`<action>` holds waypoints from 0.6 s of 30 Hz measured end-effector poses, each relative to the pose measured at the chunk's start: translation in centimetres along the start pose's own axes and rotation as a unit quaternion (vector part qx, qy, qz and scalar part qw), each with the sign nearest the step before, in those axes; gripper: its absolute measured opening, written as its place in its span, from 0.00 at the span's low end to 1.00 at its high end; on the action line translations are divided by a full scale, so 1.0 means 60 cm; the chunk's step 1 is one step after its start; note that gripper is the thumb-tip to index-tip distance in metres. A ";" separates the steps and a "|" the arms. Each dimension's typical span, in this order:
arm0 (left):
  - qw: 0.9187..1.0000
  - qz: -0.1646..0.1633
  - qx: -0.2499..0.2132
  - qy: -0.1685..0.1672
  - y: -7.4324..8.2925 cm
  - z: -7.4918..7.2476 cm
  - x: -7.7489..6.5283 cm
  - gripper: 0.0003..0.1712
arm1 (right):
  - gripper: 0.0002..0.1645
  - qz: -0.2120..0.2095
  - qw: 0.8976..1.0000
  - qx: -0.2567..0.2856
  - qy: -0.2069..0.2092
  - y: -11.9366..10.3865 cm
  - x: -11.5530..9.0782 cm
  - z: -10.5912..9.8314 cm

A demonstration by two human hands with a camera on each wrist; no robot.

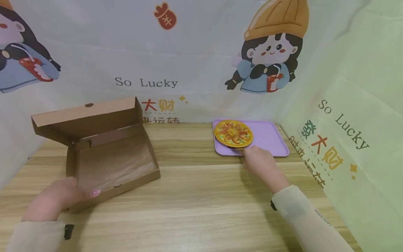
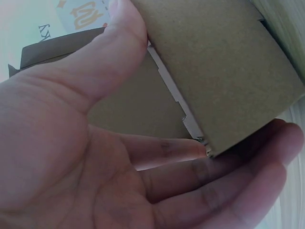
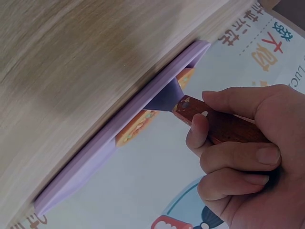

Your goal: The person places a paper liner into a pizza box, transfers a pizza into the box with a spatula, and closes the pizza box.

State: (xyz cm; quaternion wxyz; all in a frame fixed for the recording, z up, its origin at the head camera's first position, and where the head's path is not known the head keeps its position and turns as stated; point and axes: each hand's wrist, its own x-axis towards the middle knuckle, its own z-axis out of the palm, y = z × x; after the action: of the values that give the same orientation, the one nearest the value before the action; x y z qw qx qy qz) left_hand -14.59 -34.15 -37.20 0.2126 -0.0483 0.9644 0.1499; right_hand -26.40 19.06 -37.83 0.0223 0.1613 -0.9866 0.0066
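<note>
An open cardboard pizza box (image 1: 116, 159) stands at the left with its lid tilted up. My left hand (image 1: 59, 196) grips the box's near left corner, the thumb over the front wall; the left wrist view shows the fingers reaching beneath the corner. In my right hand (image 1: 261, 162) is the brown wooden handle of a spatula (image 3: 228, 125), fingers wrapped round it. Its metal blade (image 3: 167, 98) meets the toy pizza (image 1: 233, 133) at the near edge, partly hidden by it. The pizza lies over the left part of a purple tray (image 1: 269, 138).
The wooden table (image 1: 189, 196) spans the space between box and tray. Behind it hangs a printed cloth backdrop (image 1: 201, 63), close to the tray's far edge. A similar cloth wall (image 1: 355, 115) rises at the right.
</note>
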 end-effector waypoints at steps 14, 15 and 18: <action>1.000 -0.012 -0.012 -0.007 0.003 -0.005 0.008 0.58 | 0.06 -0.001 1.000 -0.002 0.007 0.001 0.004 -0.005; 1.000 -0.013 -0.017 -0.006 0.003 -0.005 0.007 0.58 | 0.06 -0.001 1.000 0.000 0.005 0.001 0.006 -0.004; 1.000 -0.016 -0.027 -0.005 0.002 -0.004 0.006 0.57 | 0.07 0.004 1.000 0.006 -0.007 0.002 0.008 -0.005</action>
State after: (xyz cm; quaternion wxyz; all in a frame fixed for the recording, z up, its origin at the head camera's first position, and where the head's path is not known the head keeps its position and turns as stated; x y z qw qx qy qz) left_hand -15.01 -34.09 -37.10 0.2186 -0.0687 0.9580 0.1723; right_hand -26.87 19.06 -37.53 0.0141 0.1574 -0.9874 0.0118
